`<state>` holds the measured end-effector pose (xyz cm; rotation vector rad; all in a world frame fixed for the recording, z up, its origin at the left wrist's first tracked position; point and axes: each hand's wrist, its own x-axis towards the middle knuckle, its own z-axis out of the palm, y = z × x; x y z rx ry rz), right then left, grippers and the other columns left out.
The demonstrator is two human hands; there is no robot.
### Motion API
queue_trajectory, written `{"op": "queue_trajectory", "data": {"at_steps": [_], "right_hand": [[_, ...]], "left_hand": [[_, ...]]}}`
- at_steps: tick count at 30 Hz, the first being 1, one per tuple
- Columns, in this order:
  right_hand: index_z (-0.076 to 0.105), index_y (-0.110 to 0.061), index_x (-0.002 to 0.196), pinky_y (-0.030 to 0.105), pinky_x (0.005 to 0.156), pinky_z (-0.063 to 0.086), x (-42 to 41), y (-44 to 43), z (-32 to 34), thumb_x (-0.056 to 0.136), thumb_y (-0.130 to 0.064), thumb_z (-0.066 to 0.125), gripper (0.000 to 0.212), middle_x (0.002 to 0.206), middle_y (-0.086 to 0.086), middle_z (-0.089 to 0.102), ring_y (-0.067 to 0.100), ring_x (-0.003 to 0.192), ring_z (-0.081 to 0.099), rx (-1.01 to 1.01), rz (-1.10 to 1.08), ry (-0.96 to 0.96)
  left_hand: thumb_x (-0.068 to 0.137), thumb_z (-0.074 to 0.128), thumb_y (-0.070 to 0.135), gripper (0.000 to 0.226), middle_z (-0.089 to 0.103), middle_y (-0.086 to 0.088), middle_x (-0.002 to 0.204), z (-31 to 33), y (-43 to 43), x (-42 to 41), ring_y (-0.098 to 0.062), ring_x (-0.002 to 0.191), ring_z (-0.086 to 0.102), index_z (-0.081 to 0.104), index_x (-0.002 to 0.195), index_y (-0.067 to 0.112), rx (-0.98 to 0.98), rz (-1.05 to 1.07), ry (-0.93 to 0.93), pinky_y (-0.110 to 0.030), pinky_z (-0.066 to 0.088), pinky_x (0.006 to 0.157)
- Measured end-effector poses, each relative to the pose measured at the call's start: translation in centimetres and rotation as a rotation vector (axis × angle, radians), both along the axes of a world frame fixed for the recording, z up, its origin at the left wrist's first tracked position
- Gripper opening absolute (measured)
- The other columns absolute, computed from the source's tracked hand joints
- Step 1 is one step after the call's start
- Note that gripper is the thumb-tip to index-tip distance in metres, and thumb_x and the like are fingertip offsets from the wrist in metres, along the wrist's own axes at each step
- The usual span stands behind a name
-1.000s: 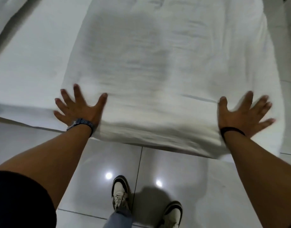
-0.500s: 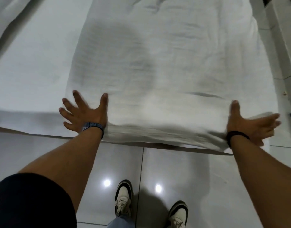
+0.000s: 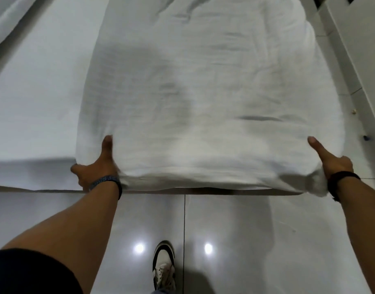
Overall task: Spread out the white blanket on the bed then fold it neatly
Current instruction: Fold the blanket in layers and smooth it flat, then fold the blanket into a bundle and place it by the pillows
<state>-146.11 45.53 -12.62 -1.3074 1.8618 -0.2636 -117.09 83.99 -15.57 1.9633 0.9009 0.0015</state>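
Note:
The white blanket point(image 3: 203, 92) lies as a long folded strip on the bed point(image 3: 34, 102), running away from me toward the far end. My left hand point(image 3: 95, 166) grips its near left corner, thumb on top and fingers tucked under the edge. At the near right corner my right hand point(image 3: 330, 160) holds the blanket the same way, thumb on the cloth and fingers hidden beneath. The near edge bulges slightly over the bed's front edge.
A glossy tiled floor point(image 3: 245, 240) lies below the bed edge, with my shoe point(image 3: 164, 264) on it. A white wall or cabinet point(image 3: 364, 60) runs along the right side. Small objects point(image 3: 365, 137) lie on the floor at the right.
Both hands were flat with spread fingers on the blanket's near end. They have slid to its outer corners and closed on the edge, fingers going underneath.

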Motion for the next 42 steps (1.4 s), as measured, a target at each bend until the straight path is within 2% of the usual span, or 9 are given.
{"op": "queue_trajectory", "data": {"at_steps": [4,7,10,15,19,27,29,37,42], "right_hand": [[0.046,-0.002,0.13,0.043,0.088,0.042,-0.8,0.5,-0.1,0.028,-0.083,0.072,0.133,0.121,0.014,0.056,0.035,0.103,0.052,0.016,0.02,-0.038],[0.053,-0.003,0.124,0.037,0.082,0.042,-1.8,0.9,0.6,0.036,-0.076,0.077,0.117,0.106,0.009,0.057,0.03,0.091,0.052,0.006,0.047,-0.069],[0.054,-0.003,0.124,0.039,0.086,0.047,-2.3,1.2,1.7,0.051,-0.066,0.079,0.1,0.118,0.014,0.063,0.032,0.099,0.058,-0.025,0.116,-0.084],[0.056,-0.001,0.122,0.039,0.09,0.049,-3.9,3.0,4.8,0.065,-0.049,0.08,0.079,0.12,0.017,0.063,0.034,0.102,0.059,-0.036,0.22,-0.125],[0.057,0.003,0.119,0.033,0.081,0.043,-7.2,6.2,6.7,0.069,-0.039,0.081,0.069,0.116,0.018,0.064,0.028,0.089,0.056,-0.013,0.29,-0.149],[0.058,0.006,0.114,0.035,0.075,0.044,-18.4,12.4,6.4,0.07,-0.041,0.079,0.067,0.099,0.023,0.064,0.028,0.073,0.053,0.109,0.352,0.047],[0.059,0.005,0.113,0.036,0.077,0.046,-18.8,12.2,6.6,0.071,-0.04,0.08,0.065,0.093,0.019,0.062,0.031,0.077,0.055,0.128,0.358,0.063],[0.05,0.006,0.126,0.034,0.072,0.041,-16.1,9.3,7.7,0.069,-0.031,0.082,0.075,0.099,0.016,0.057,0.028,0.073,0.053,0.29,0.324,0.01],[0.047,-0.004,0.132,0.033,0.062,0.049,-10.8,4.2,12.8,0.064,-0.036,0.083,0.083,0.11,0.016,0.061,0.028,0.078,0.062,0.358,0.268,-0.216]], "left_hand": [[0.029,0.062,0.093,0.094,0.06,0.003,0.089,0.6,1.6,-0.6,-0.022,0.082,0.055,0.061,0.091,0.021,0.015,-0.125,0.014,-0.032,0.041,0.072],[0.045,0.068,0.084,0.085,0.061,0.001,0.093,1.6,2.0,-0.8,-0.023,0.083,0.055,0.065,0.1,0.02,0.014,-0.199,0.014,-0.032,0.042,0.073],[0.059,0.073,0.069,0.075,0.067,-0.006,0.104,3.6,3.1,-0.9,-0.025,0.084,0.058,0.066,0.111,0.015,0.028,-0.308,-0.024,-0.032,0.045,0.075],[0.066,0.073,0.057,0.063,0.06,-0.004,0.093,9.4,5.3,-1.9,-0.027,0.079,0.054,0.064,0.114,0.016,0.072,-0.404,-0.089,-0.033,0.042,0.072],[0.071,0.076,0.05,0.064,0.063,-0.012,0.101,12.8,9.6,-4.3,-0.031,0.084,0.057,0.062,0.118,0.008,0.097,-0.472,-0.094,-0.037,0.045,0.074],[0.075,0.079,0.039,0.05,0.061,-0.014,0.084,9.2,18.3,-16.2,-0.029,0.065,0.055,0.064,0.109,0.006,0.045,-0.4,0.13,-0.031,0.045,0.053],[0.074,0.079,0.039,0.05,0.061,-0.014,0.081,9.0,18.6,-17.0,-0.029,0.064,0.055,0.065,0.108,0.005,0.053,-0.4,0.133,-0.036,0.047,0.059],[0.076,0.077,0.04,0.074,0.056,-0.023,0.129,11.7,15.7,-12.1,-0.04,0.099,0.055,0.05,0.132,0.001,0.033,-0.382,0.247,-0.043,0.042,0.081],[0.074,0.075,0.034,0.06,0.062,-0.016,0.119,18.1,9.1,-6.0,-0.037,0.092,0.061,0.057,0.124,0.007,-0.275,-0.343,0.207,-0.045,0.054,0.069]]}}
